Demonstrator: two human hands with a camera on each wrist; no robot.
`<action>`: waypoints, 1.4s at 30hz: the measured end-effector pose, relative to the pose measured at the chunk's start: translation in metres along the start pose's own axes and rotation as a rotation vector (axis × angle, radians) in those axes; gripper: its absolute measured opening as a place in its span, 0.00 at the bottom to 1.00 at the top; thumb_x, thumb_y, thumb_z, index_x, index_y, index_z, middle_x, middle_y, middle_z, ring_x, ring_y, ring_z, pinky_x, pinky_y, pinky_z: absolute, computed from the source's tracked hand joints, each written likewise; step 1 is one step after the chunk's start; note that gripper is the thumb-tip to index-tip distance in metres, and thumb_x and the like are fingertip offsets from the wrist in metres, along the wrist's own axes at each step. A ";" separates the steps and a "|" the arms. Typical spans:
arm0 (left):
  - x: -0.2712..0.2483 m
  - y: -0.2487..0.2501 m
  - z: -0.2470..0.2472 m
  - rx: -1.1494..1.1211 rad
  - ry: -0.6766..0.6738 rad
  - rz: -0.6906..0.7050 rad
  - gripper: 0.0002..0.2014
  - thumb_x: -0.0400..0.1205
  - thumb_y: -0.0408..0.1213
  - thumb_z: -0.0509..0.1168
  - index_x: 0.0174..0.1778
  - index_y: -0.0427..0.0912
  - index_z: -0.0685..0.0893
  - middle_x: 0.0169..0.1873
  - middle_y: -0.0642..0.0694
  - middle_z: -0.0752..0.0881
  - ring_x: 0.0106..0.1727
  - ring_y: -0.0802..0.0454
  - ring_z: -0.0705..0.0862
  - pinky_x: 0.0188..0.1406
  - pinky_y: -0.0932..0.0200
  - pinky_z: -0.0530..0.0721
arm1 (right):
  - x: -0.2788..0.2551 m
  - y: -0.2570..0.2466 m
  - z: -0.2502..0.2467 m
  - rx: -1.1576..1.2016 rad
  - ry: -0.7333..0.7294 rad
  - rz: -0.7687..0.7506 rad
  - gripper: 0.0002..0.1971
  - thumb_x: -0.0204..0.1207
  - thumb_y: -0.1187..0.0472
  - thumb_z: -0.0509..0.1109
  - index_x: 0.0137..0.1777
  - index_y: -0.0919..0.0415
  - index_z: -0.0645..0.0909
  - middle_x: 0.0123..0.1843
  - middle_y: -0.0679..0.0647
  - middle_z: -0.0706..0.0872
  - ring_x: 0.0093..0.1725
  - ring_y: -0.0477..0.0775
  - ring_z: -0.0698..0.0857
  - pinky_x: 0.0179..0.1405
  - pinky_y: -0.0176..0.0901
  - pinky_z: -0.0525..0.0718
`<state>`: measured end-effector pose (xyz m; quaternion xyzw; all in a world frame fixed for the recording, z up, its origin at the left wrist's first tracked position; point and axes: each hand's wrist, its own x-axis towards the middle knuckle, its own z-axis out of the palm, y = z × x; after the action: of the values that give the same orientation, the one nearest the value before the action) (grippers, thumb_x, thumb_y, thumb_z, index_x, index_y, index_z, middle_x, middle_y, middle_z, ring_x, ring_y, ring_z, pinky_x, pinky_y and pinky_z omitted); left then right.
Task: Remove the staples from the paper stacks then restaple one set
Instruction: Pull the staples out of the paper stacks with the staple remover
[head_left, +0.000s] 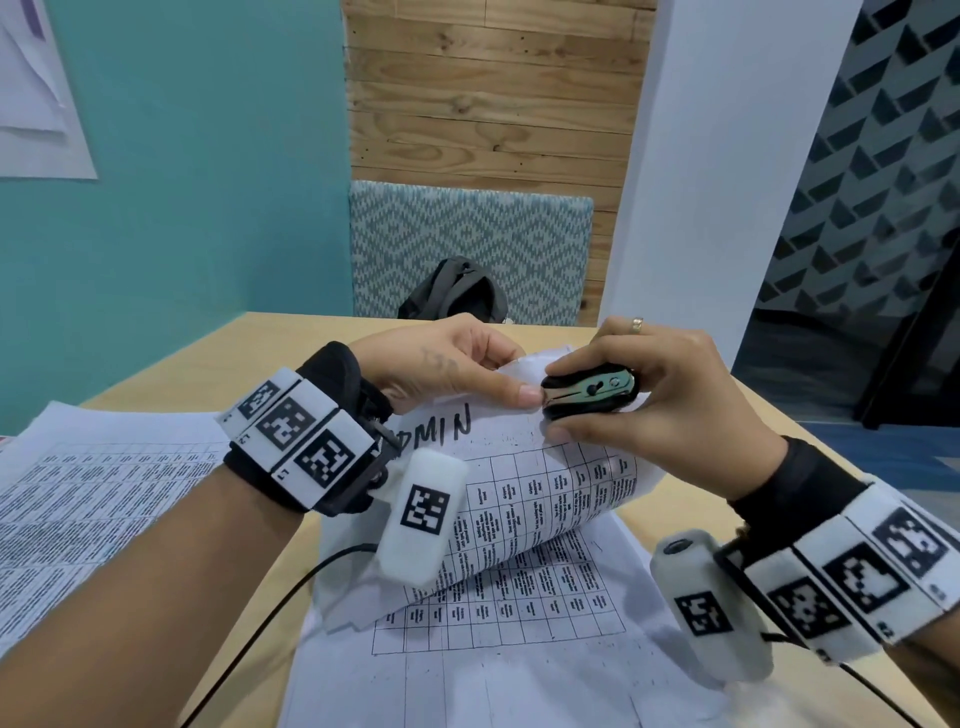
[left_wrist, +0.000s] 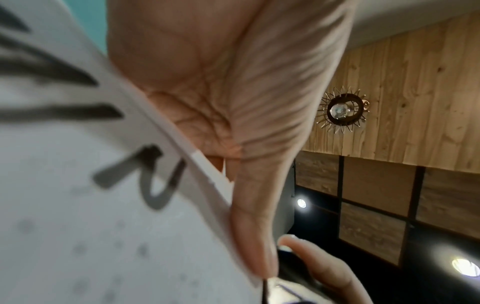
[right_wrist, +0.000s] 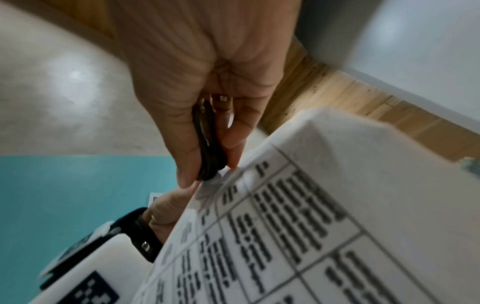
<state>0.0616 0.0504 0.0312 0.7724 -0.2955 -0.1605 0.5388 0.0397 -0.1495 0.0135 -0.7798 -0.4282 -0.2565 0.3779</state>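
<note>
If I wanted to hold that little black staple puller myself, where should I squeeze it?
Probably on its two wide black side grips, thumb on one and fingers on the other, coming from the blunt back end. That is how the right hand holds the staple remover, and it leaves the metal claws free to point at the paper stack's corner, pinched by the left hand.

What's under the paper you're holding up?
More printed sheets lie flat on the table beneath the lifted stack. Their upper part is hidden by it.
</note>
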 end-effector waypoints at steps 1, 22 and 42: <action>0.000 0.000 0.000 -0.014 0.001 0.010 0.03 0.73 0.26 0.67 0.39 0.34 0.85 0.31 0.50 0.89 0.34 0.59 0.86 0.37 0.71 0.81 | 0.000 0.001 -0.001 0.032 0.004 0.014 0.19 0.53 0.53 0.83 0.44 0.56 0.89 0.35 0.45 0.83 0.36 0.45 0.83 0.37 0.36 0.81; -0.002 0.001 -0.002 0.114 0.169 -0.151 0.13 0.66 0.39 0.71 0.40 0.34 0.84 0.41 0.33 0.84 0.41 0.40 0.81 0.46 0.51 0.78 | 0.000 0.003 -0.018 -0.284 -0.025 -0.039 0.16 0.57 0.55 0.79 0.43 0.62 0.89 0.34 0.47 0.80 0.34 0.47 0.79 0.34 0.38 0.77; 0.004 -0.005 0.008 -0.245 0.000 -0.149 0.09 0.80 0.26 0.60 0.52 0.26 0.82 0.44 0.42 0.89 0.43 0.56 0.87 0.47 0.67 0.85 | 0.001 0.005 -0.012 -0.356 -0.175 -0.160 0.21 0.57 0.59 0.77 0.52 0.62 0.88 0.43 0.53 0.84 0.37 0.57 0.85 0.31 0.55 0.85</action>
<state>0.0618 0.0431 0.0236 0.7206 -0.2155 -0.2348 0.6158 0.0432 -0.1609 0.0193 -0.8171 -0.4678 -0.2885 0.1739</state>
